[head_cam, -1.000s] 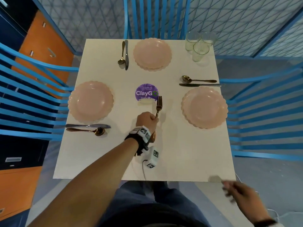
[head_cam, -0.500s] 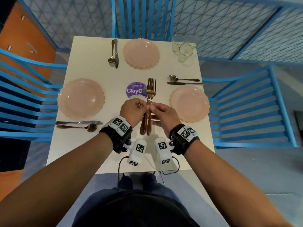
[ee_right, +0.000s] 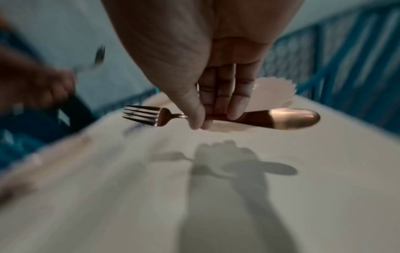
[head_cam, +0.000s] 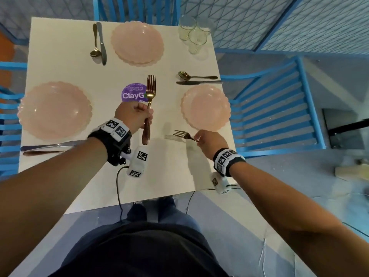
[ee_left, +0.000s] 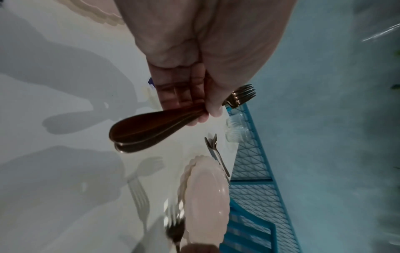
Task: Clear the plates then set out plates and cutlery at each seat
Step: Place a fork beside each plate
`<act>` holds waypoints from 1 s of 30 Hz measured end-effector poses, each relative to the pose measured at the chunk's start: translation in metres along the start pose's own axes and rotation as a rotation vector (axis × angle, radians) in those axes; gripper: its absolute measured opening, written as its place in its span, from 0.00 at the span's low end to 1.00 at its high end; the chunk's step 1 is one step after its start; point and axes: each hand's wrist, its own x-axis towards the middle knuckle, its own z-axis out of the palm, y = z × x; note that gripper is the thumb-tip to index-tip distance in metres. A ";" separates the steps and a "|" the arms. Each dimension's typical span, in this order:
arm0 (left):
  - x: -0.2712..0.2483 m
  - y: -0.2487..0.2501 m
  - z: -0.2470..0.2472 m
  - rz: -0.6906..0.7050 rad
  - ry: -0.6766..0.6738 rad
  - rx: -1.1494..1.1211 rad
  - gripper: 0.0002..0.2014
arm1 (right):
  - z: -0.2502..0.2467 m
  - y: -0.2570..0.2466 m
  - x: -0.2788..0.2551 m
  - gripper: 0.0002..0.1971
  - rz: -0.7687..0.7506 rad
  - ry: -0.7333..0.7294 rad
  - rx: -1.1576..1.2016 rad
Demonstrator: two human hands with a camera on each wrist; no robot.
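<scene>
Three pink scalloped plates lie on the white table [head_cam: 175, 172]: one at the left [head_cam: 54, 109], one at the far side [head_cam: 137, 42], one at the right [head_cam: 205, 106]. My left hand [head_cam: 135, 115] grips a bundle of copper forks [head_cam: 150, 96] by their handles [ee_left: 151, 128], tines pointing away over the table's middle. My right hand [head_cam: 209, 139] pinches a single copper fork [head_cam: 182, 134] [ee_right: 216, 118] just above the table, near the front rim of the right plate, tines pointing left.
A spoon and knife pair lies beside each plate: far [head_cam: 99, 43], right [head_cam: 197, 79], left [head_cam: 48, 147]. Three glasses [head_cam: 192, 34] stand at the far right corner. A purple ClayGo sticker [head_cam: 132, 94] marks the centre. Blue chairs [head_cam: 279, 108] surround the table.
My right hand has taken one fork out of the bundle and carried it right and nearer, towards the right plate. The left hand keeps the other forks over the table's middle.
</scene>
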 end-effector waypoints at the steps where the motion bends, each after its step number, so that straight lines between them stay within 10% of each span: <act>1: 0.003 0.001 0.003 -0.007 -0.007 -0.001 0.05 | 0.003 0.013 0.002 0.12 -0.020 -0.012 -0.103; 12: 0.011 -0.002 0.028 -0.018 -0.051 0.118 0.07 | 0.016 0.070 0.041 0.11 -0.238 -0.048 -0.521; 30: -0.002 -0.010 0.029 -0.037 -0.067 0.144 0.04 | 0.018 0.078 0.064 0.10 -0.259 -0.072 -0.407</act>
